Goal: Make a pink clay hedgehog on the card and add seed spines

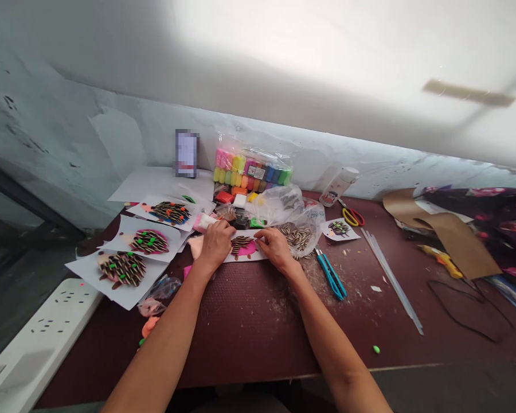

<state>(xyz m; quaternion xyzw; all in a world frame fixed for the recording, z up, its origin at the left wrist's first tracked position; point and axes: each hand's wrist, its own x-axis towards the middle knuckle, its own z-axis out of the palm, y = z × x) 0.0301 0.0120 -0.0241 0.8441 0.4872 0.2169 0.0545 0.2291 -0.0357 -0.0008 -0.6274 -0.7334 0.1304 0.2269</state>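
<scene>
A hedgehog picture of bright pink clay with rows of striped sunflower seeds lies on a small white paper between my hands. At the paper's left edge, my left hand has its fingers curled down; what they hold, if anything, is hidden. My right hand is closed in a pinch over the paper's right side, close to the seeds, and anything between its fingertips is too small to name. Just beyond it, a clear plastic bag holds a heap of loose sunflower seeds.
Finished-looking seed hedgehogs on paper lie at left, beside a white power strip. Packs of coloured clay stand by the wall. Rightward are teal-handled pliers, scissors, clear glue sticks and a yellow glue gun.
</scene>
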